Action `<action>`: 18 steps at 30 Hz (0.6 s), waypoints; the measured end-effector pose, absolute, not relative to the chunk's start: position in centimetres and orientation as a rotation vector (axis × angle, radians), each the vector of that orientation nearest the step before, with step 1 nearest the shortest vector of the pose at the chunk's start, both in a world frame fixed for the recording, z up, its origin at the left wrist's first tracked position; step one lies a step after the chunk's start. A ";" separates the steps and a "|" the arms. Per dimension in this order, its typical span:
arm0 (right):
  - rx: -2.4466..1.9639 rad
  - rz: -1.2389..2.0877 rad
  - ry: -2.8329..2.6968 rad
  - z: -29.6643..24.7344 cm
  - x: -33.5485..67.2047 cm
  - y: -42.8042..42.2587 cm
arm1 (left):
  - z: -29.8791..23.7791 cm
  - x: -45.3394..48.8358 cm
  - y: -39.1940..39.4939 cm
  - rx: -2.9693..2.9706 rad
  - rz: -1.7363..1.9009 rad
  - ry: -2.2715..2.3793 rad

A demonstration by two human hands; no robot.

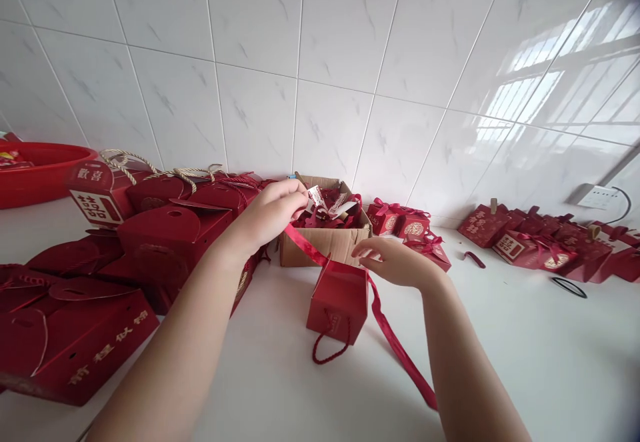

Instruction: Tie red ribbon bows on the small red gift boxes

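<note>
A small red gift box (337, 301) stands on the white counter, with a twisted red cord handle (333, 360) drooping from its near side. My left hand (280, 207) is closed, its fingertips pinching a red ribbon (306, 245) that slants down to the box's upper left edge. On the box's right side the ribbon comes out again and trails across the counter towards my right forearm. My right hand (387, 260) hovers at the box's upper right edge, fingers loosely curved and apart from the thumb, with nothing visible between them.
Behind the box is an open cardboard carton (325, 245) of red pieces and tags. Larger red gift boxes (170, 242) crowd the left, beside a red basin (45, 172). Finished-looking ribboned boxes (535, 250) line the right, near a black loop (569, 287) and a power strip (596, 197).
</note>
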State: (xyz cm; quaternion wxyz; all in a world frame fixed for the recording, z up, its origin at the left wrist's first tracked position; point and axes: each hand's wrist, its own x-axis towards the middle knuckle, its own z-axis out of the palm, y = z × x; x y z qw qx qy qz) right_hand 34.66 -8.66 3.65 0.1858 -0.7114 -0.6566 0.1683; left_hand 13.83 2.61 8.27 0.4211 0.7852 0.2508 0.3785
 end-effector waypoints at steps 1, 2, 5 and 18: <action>-2.028 0.500 -1.838 3.8 34.9 -9.0 | 8.2 13.8 2.6 2.001 0.935 0.670; -2.045 0.525 -1.819 4.0 35.2 -9.4 | 8.2 13.8 2.7 2.023 0.928 0.706; -2.058 0.580 -1.746 4.6 35.9 -10.7 | 8.0 13.6 3.0 2.041 0.946 0.755; -2.033 0.720 -1.876 3.9 34.5 -9.2 | 9.2 12.9 2.2 1.553 1.017 0.273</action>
